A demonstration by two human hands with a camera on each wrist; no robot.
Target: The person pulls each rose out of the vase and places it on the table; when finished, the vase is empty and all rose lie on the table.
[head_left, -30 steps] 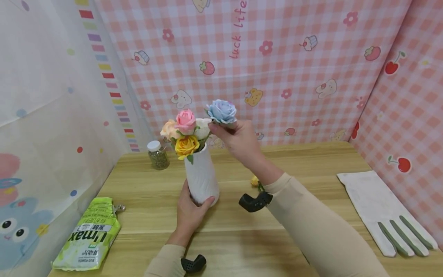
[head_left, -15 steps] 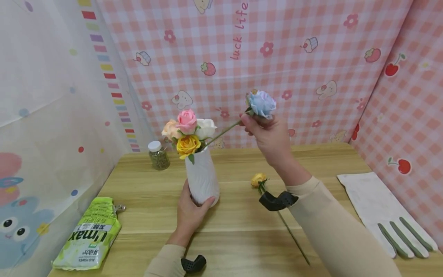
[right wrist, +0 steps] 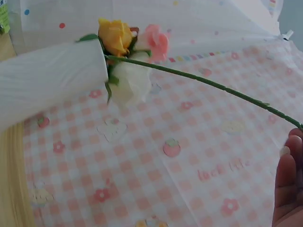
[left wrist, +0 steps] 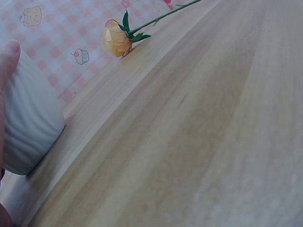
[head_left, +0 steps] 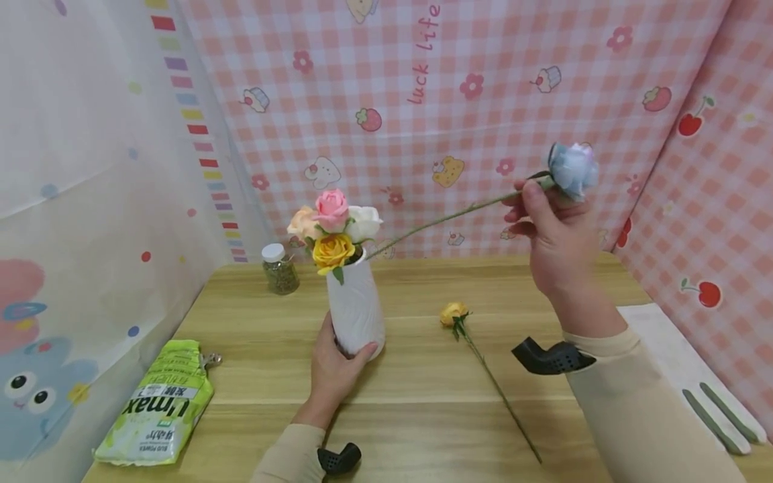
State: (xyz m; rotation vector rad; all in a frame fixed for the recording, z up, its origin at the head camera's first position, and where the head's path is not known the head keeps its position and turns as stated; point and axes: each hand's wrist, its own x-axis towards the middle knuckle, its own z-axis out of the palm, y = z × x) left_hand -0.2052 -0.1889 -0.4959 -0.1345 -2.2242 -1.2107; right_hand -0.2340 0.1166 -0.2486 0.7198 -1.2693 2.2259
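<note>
My left hand (head_left: 338, 372) grips the base of the white ridged vase (head_left: 357, 305), which stands on the table. Pink (head_left: 332, 210), peach, white and yellow (head_left: 333, 252) roses fill its mouth. Up at the right, my right hand (head_left: 561, 241) pinches the blue rose (head_left: 575, 171) just below its bloom. That rose's long stem (right wrist: 203, 81) bows back to the vase's mouth, and its lower end is hidden there. A second yellow rose (head_left: 454, 314) lies on the table between the hands; the left wrist view also shows this yellow rose (left wrist: 117, 39) beyond the vase.
A small jar with a white lid (head_left: 280, 270) stands behind the vase to the left. The green bag (head_left: 158, 406) lies at the table's left edge. A white glove (head_left: 658, 342) is partly behind the right sleeve. Patterned cloth walls surround the wooden table (head_left: 417, 429).
My right hand has moved right and away from the vase with the blue rose, drawing much of its stem out. The yellow rose on the table has come into full view. The left hand stays put.
</note>
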